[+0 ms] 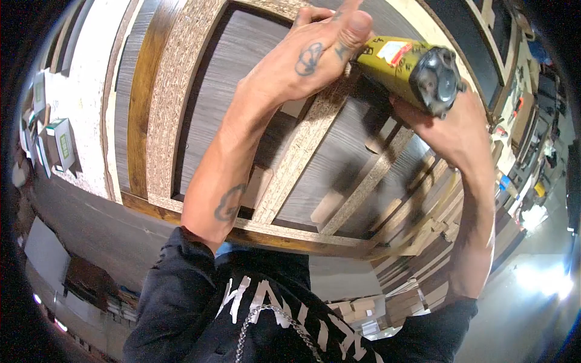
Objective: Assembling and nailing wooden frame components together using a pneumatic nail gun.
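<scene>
My right hand [451,130] grips a pneumatic nail gun [393,63] with a yellow-green body and a black domed cap. The cap tilts toward me, and the body hides most of the fingers. Close to the gun's far end is my left hand [321,57], bent at the wrist with its fingers closed; the hand itself covers whatever they hold. Under both hands lies a door-like panel frame with grey wood-grain sheet [224,72] and chipboard strips. One chipboard strip [302,154] runs from beneath my left hand toward me.
A brown wooden edge rail [290,241] borders the panel nearest me. Shorter wood blocks [330,202] lie between the strips. At left, a white surface [85,109] carries a small white-and-green box [62,144]. Stacked boards, cartons [402,302] and scattered tools are at right.
</scene>
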A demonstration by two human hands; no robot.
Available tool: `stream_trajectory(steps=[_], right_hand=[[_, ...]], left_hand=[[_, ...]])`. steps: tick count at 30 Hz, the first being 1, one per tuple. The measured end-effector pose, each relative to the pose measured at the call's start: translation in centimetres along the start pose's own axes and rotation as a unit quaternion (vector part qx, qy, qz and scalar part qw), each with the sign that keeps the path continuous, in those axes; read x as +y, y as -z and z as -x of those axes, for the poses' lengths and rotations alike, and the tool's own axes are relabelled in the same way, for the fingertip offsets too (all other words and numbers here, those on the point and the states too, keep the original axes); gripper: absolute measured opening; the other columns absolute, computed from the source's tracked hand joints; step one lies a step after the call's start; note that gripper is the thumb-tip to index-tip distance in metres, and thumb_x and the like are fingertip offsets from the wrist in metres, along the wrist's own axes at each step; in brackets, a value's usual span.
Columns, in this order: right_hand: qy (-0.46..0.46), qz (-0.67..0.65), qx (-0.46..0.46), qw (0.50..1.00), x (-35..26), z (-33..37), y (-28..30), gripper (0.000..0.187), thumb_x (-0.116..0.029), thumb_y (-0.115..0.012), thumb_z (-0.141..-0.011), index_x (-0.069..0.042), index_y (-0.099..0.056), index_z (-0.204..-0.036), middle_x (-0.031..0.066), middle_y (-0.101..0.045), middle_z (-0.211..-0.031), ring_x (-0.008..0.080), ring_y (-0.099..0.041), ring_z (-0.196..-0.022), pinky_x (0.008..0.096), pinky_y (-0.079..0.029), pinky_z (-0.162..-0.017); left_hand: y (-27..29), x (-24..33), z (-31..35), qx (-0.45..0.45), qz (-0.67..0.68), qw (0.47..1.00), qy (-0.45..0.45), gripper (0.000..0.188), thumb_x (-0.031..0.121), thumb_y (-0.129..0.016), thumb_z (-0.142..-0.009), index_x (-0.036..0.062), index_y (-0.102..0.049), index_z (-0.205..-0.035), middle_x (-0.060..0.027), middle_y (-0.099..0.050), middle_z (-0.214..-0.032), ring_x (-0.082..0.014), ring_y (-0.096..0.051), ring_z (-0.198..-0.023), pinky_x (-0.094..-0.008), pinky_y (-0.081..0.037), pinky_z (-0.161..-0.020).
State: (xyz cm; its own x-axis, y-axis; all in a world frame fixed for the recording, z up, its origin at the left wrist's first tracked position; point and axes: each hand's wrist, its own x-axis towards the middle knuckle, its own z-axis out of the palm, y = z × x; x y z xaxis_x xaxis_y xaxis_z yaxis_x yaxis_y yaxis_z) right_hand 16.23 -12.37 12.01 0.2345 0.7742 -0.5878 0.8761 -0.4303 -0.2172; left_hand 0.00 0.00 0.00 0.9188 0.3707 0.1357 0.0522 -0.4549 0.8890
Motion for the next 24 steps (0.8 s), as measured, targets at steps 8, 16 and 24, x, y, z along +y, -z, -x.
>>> stream_trajectory(steps=[8,16,24], right_hand=[[-0.319,-0.378,0.084,0.865,2.2,16.8,-1.4,0.058,-0.027,-0.078,-0.084,-0.004,-0.056,-0.132,0.0087,-0.063,-0.125,0.0176,-0.060,-0.113,0.0316,-0.049,-0.097],[-0.245,-0.573,0.160,0.765,3.9,28.0,-13.8,0.051,-0.023,-0.072,-0.085,-0.002,-0.054,-0.128,0.0081,-0.057,-0.089,0.0192,-0.055,-0.076,0.0352,-0.048,-0.068],[-0.199,-0.846,0.198,0.454,0.2,26.9,-15.0,0.042,-0.044,-0.059,-0.093,-0.002,-0.054,-0.087,0.0088,-0.049,-0.069,0.0221,-0.048,-0.064,0.0353,-0.039,-0.067]], left_hand=[[-1.0,-0.1,0.4,0.118,0.050,0.989,0.072,0.086,0.064,-0.009,-0.100,0.0006,-0.065,-0.118,-0.0155,-0.068,-0.112,-0.0322,-0.057,-0.110,-0.0442,-0.030,-0.110],[-3.1,3.4,5.3,0.198,0.110,0.968,0.109,0.059,0.043,-0.036,-0.104,0.0032,-0.035,-0.147,-0.0151,-0.069,-0.115,-0.0160,-0.066,-0.065,-0.0379,-0.056,-0.064],[-11.1,19.2,12.5,-0.198,0.285,0.923,0.168,0.077,0.034,-0.067,-0.091,-0.0030,-0.027,-0.146,-0.0322,-0.051,-0.132,-0.0434,-0.067,-0.093,-0.0484,-0.057,-0.087]])
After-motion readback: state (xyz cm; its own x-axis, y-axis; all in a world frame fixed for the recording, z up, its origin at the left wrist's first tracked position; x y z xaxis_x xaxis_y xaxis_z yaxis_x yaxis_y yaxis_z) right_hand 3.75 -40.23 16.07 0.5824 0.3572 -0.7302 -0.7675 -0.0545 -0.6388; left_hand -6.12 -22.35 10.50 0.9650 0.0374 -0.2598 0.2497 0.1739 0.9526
